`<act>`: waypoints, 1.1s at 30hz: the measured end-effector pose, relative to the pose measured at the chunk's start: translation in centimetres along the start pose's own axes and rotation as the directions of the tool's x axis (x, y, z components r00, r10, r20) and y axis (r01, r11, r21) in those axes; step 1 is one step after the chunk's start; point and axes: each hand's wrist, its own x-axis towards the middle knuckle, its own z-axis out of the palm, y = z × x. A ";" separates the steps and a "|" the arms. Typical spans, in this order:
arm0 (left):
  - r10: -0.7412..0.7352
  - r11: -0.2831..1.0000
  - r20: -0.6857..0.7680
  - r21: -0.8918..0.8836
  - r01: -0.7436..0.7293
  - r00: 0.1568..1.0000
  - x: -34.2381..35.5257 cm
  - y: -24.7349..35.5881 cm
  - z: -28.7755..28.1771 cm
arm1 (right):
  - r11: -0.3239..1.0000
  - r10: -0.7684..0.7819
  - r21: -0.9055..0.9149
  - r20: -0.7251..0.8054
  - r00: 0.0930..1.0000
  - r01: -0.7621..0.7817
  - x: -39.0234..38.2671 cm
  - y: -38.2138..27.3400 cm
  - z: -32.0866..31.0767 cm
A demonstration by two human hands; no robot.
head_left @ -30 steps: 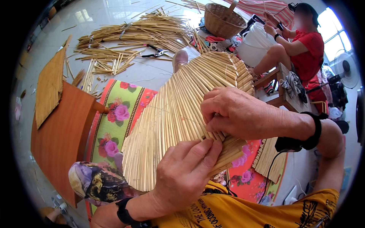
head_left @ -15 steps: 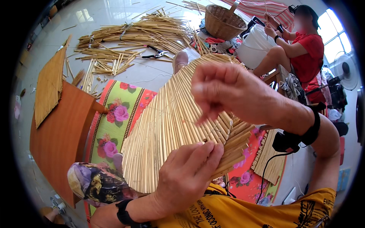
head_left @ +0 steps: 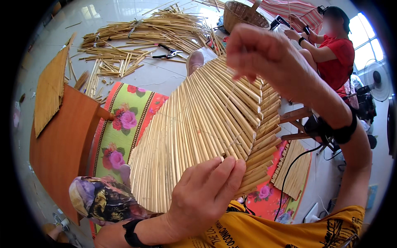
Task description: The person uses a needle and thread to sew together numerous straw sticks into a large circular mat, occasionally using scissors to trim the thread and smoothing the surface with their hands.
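Observation:
A panel of reed stalks (head_left: 178, 132), laid side by side and fanning out, lies across my lap. Thin stitches cross it near its slanted right edge, where the stalk ends meet a second set of stalks (head_left: 264, 136) running at another angle. My left hand (head_left: 206, 186) is closed on the near edge of the panel, thumb and fingers pinching by a stalk end. Above the far right part of the panel, my right hand (head_left: 264, 53) is raised with curled fingers. Its fingertips are slightly blurred, and whatever they pinch is too fine to make out.
Loose reed bundles (head_left: 153, 33) and pruning shears (head_left: 168, 53) lie on the tiled floor ahead. A wooden stool (head_left: 62, 149) stands left, bearing a reed piece (head_left: 51, 91). A wicker basket (head_left: 244, 17) and a co-worker in red (head_left: 333, 58) are at the far right.
My right hand has risen up and to the right, away from the panel, uncovering more of its slanted edge. The left hand keeps its grip on the near edge.

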 end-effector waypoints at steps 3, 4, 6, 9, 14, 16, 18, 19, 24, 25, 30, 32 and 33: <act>0.029 0.996 -0.006 0.088 -0.028 1.000 0.4 0.2 -0.1 | 0.982 -0.110 -0.134 0.148 0.983 0.130 -2.3 -1.2 0.1; 0.034 0.993 -0.006 0.112 -0.033 0.999 0.8 0.5 -0.3 | 0.979 -0.146 -0.122 0.129 0.981 0.162 -2.8 -1.0 0.3; 0.043 0.984 -0.008 0.171 -0.041 0.999 1.2 0.7 -0.3 | 0.961 -0.217 -0.151 0.114 0.969 0.233 -3.1 -0.3 0.4; 0.066 0.965 -0.009 0.254 -0.062 0.998 1.7 0.4 -0.1 | 0.946 -0.281 -0.141 0.098 0.955 0.293 -3.0 0.2 0.5; 0.101 0.958 0.044 0.265 -0.109 0.994 1.3 -1.7 -0.9 | 0.905 -0.336 -0.195 0.220 0.916 0.378 -2.2 0.4 0.2; 0.137 0.956 0.078 0.252 -0.153 0.987 0.6 -2.5 -0.8 | 0.845 -0.462 -0.163 0.255 0.849 0.509 -1.6 1.7 0.6; 0.160 0.958 0.113 0.220 -0.182 0.981 0.1 -3.0 -0.2 | 0.799 -0.528 -0.144 0.296 0.796 0.584 -1.5 3.0 1.2; 0.156 0.959 0.121 0.221 -0.179 0.980 -0.2 -2.8 -0.2 | 0.762 -0.553 -0.154 0.352 0.756 0.629 -1.3 3.0 1.2; 0.140 0.974 0.146 0.160 -0.163 0.979 -1.5 -2.2 -0.8 | 0.750 -0.593 -0.038 0.400 0.698 0.660 -1.9 2.9 3.0; 0.140 0.973 0.146 0.163 -0.164 0.979 -1.7 -2.1 -0.9 | 0.750 -0.593 -0.022 0.420 0.687 0.661 -2.0 2.8 3.2; 0.137 0.974 0.146 0.160 -0.160 0.980 -1.8 -2.1 -0.9 | 0.762 -0.572 0.012 0.482 0.664 0.647 -2.6 2.3 3.9; 0.127 0.976 0.147 0.157 -0.150 0.981 -1.8 -2.1 -0.9 | 0.764 -0.580 0.035 0.477 0.661 0.645 -2.6 2.5 4.1; 0.126 0.977 0.149 0.155 -0.149 0.981 -1.7 -2.1 -0.8 | 0.766 -0.577 0.035 0.479 0.662 0.642 -2.6 2.4 4.2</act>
